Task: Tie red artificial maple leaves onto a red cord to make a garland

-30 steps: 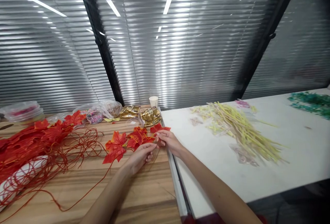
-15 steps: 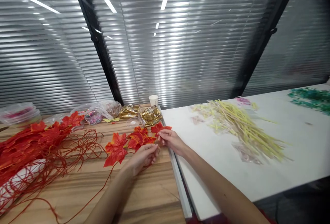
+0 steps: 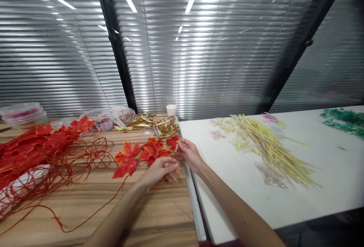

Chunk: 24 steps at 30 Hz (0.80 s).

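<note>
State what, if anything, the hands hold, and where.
It cannot be told: the right hand is at the rightmost red leaf, the left hand close by, but anything pinched is too small to see.

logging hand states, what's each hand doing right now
Left hand: half-curled; cannot tell whether it holds anything.
Right hand: fingertips close together by a red leaf; hold unclear.

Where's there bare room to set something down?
White table: between the right forearm and yellow strips, and right of the strips toward the front edge. Crowded: wooden table at left, with red leaves and tangled cord; at back, with gold packets.
</note>
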{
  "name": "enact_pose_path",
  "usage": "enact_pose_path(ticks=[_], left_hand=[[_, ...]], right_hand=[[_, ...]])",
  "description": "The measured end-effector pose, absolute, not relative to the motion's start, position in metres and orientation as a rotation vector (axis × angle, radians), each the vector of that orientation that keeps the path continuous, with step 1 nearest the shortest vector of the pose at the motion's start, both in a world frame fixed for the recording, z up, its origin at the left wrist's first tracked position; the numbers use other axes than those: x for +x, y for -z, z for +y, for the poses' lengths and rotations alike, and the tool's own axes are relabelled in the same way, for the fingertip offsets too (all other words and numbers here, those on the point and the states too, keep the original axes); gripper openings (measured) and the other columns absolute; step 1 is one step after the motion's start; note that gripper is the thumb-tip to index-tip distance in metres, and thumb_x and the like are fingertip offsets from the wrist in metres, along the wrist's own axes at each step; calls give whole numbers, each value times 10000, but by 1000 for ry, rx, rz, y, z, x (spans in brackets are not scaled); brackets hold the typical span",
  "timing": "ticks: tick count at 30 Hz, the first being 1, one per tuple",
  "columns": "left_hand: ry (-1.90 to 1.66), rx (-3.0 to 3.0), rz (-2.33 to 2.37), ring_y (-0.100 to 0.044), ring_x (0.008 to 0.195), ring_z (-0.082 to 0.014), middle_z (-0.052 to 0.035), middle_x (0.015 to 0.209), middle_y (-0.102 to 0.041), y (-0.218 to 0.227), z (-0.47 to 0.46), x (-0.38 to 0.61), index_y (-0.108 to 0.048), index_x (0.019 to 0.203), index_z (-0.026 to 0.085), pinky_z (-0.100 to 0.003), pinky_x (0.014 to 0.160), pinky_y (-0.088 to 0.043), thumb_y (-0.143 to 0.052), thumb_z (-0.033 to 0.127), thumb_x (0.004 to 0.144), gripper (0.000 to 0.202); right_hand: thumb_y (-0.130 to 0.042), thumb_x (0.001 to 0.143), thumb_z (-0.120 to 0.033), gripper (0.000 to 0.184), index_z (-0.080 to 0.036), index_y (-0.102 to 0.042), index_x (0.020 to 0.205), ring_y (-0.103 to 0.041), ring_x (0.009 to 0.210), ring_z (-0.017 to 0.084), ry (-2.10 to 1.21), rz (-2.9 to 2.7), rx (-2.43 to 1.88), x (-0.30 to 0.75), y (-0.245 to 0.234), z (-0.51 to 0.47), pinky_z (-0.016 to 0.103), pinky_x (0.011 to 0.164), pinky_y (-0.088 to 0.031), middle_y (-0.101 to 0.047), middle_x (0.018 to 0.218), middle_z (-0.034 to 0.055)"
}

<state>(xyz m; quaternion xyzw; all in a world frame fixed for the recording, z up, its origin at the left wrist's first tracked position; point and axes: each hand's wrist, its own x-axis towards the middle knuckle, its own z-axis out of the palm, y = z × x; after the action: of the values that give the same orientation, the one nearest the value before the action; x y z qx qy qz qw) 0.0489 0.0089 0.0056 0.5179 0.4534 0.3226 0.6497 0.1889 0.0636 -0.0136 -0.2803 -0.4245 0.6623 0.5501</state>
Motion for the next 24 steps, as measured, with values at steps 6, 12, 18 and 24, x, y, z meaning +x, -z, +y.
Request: enact_pose_path(ticks=[6, 12, 18, 24], left_hand=[[-716, 1290, 1067, -456, 401, -46, -15, 666, -618, -5, 9, 45, -547, 824, 124, -173, 394, -292, -605, 468, 686, 375], [-756, 1419, 1121, -333, 399, -39, 52, 516, -464, -12, 8, 45, -555, 694, 128, -189, 388, -197, -554, 488, 720, 361], [-785, 1578, 1142, -337, 475, -61, 49, 496, -397, -11, 11, 45, -577, 620, 116, -203, 460, -225, -525, 492, 741, 398], [-866, 1521, 1125, -414, 510, -75, 30, 535, -474, -11, 6, 50, -598, 663, 112, -199, 499, -308, -558, 459, 730, 356]], right_hand=[[-688, 644, -413, 329, -176, -532, 811, -522, 524, 100, -1623, -1062, -660, 190, 8, 58, 225, 496, -425, -525, 627, -37], [-673, 659, -400, 291, -176, -551, 800, -503, 529, 90, -1546, -1066, -650, 195, 13, 66, 216, 517, -424, -536, 599, -34], [-707, 602, -349, 282, -178, -553, 764, -501, 524, 78, -1378, -849, -732, 219, 7, 84, 205, 517, -426, -522, 591, -47], [-690, 602, -276, 215, -178, -553, 737, -485, 512, 65, -1376, -672, -740, 228, 14, 94, 212, 527, -444, -497, 588, -50]])
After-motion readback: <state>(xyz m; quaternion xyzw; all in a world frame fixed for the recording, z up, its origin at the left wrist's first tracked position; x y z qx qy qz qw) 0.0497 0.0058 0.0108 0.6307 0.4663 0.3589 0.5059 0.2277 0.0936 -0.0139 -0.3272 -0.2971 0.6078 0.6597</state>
